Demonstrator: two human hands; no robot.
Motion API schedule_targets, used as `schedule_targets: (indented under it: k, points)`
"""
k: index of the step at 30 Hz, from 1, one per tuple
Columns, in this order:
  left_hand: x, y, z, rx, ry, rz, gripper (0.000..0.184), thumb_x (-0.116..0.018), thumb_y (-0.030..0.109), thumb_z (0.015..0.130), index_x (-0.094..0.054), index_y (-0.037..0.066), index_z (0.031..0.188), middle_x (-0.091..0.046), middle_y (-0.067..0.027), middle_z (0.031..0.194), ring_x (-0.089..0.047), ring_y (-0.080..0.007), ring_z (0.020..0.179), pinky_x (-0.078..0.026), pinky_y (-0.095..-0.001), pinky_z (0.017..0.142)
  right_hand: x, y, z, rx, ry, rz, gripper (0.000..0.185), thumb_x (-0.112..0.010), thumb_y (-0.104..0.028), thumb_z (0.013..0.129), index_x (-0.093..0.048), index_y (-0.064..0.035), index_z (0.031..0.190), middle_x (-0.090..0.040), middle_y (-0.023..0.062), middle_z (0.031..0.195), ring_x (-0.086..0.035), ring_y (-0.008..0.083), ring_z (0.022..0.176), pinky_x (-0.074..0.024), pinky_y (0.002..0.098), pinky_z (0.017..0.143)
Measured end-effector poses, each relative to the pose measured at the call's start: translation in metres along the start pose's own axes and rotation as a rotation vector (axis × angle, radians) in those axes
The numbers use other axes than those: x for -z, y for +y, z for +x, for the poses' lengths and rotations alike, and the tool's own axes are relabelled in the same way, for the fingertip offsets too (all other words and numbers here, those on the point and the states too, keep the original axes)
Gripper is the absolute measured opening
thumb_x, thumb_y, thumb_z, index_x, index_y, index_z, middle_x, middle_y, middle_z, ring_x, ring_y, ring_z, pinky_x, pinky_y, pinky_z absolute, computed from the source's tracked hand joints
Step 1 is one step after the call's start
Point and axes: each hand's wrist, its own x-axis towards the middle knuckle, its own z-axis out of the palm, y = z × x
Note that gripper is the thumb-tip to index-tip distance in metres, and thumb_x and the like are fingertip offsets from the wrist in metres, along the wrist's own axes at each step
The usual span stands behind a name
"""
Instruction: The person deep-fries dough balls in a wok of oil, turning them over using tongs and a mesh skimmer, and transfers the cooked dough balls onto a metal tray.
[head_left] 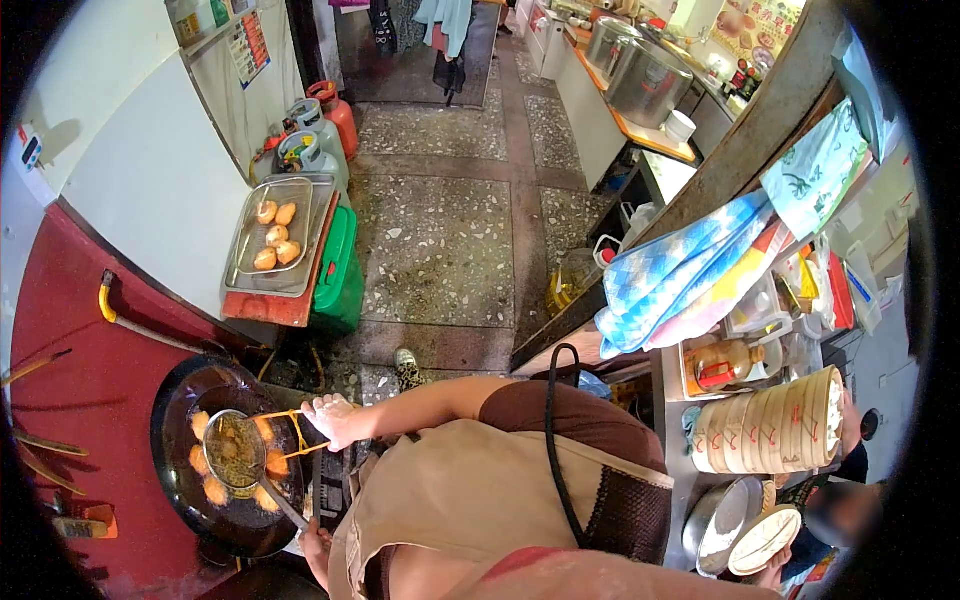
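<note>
A black wok [172, 490] stands at the left with dark oil. Several golden-brown fried pieces [216, 490] float around the rim of a round skimmer [235, 450] inside it. My left hand [316, 552], partly hidden at the bottom, is closed around the skimmer's metal handle. Flour-like white patches cover my right hand [333, 420]. It is closed on a yellow tongs-like utensil [300, 433], whose two prongs point apart over the wok's right side; whether they are tongs or chopsticks I cannot make out. Neither prong clearly grips a fried piece.
Behind the wok, a metal tray [252, 282] holds several browned pieces beside a green bin [340, 275] and gas cylinders [335, 115]. At right stand bamboo steamers [765, 425], a steel bowl [715, 525] and hanging cloths [690, 260]. Another person's hand [773, 570] holds a steamer lid-like disc.
</note>
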Motion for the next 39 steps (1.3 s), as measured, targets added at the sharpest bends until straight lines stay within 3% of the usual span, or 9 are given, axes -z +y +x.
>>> schedule_targets:
  k: [11,19,25,39]
  points:
    - [0.02,-0.025,0.039,0.024,0.037,-0.011,0.024,-0.058,0.022,0.087,-0.042,0.005,0.078,-0.04,0.0001,0.049,-0.039,-0.011,0.04,-0.03,-0.0273,0.036,0.003,0.001,-0.002,0.029,-0.007,0.022,0.096,-0.077,-0.028,0.054,-0.026,0.0048,0.128,-0.048,0.0189,0.104,-0.049,0.0304,0.095,-0.0385,0.0401,0.079]
    - [0.015,-0.014,0.027,0.018,0.036,0.113,0.023,-0.059,0.022,0.086,-0.043,0.006,0.079,-0.04,0.0009,0.049,-0.039,-0.0099,0.04,-0.031,-0.0258,0.036,0.003,0.001,-0.003,0.033,-0.007,0.015,0.1,-0.078,-0.03,0.053,-0.024,0.0061,0.13,-0.048,0.0191,0.105,-0.049,0.0309,0.097,-0.0384,0.0402,0.081]
    - [0.02,-0.02,0.037,0.049,-0.012,0.037,0.02,-0.06,0.021,0.086,-0.046,0.006,0.081,-0.04,0.0022,0.049,-0.038,-0.0083,0.04,-0.033,-0.0236,0.036,0.002,0.001,0.0,0.014,-0.03,0.002,0.1,-0.078,-0.029,0.054,-0.023,0.0056,0.13,-0.047,0.0188,0.107,-0.048,0.0309,0.098,-0.0381,0.0402,0.081]
    - [0.017,-0.014,0.028,0.017,0.011,0.099,0.022,-0.059,0.02,0.086,-0.044,0.007,0.077,-0.037,0.0018,0.047,-0.038,-0.0104,0.038,-0.03,-0.0261,0.035,0.005,0.001,-0.003,0.019,-0.049,0.001,0.1,-0.077,-0.03,0.056,-0.021,0.0054,0.132,-0.045,0.02,0.11,-0.047,0.0312,0.1,-0.0373,0.0398,0.083]
